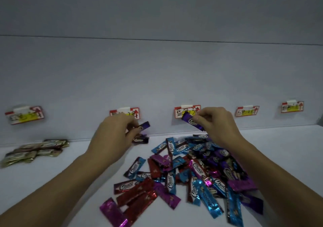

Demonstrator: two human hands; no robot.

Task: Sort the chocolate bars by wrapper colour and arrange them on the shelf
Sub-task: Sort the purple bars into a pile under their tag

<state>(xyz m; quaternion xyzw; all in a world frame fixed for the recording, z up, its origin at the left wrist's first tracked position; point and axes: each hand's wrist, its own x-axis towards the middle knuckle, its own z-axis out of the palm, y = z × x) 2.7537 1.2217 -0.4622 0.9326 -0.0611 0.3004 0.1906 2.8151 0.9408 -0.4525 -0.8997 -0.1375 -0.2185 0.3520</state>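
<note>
- Left hand (113,134) grips a dark purple bar (144,125) at frame centre; right hand (216,123) pinches a violet bar (188,119) just right of it.
- Mixed pile (192,174) lower right, gold stack (35,150) far left.
- Risk: dim light, violet and magenta easily mis-sorted.
- Wrappers read "Choco"; wall tags (187,110) illegible.

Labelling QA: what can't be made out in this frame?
Head view:
Labels: writing too small, blurred.
Dark bars: count hidden by left hand.
Pile: right part under the right forearm; bottom cut by frame edge.
Middle label: partly behind purple bar pinched by right hand.
</note>
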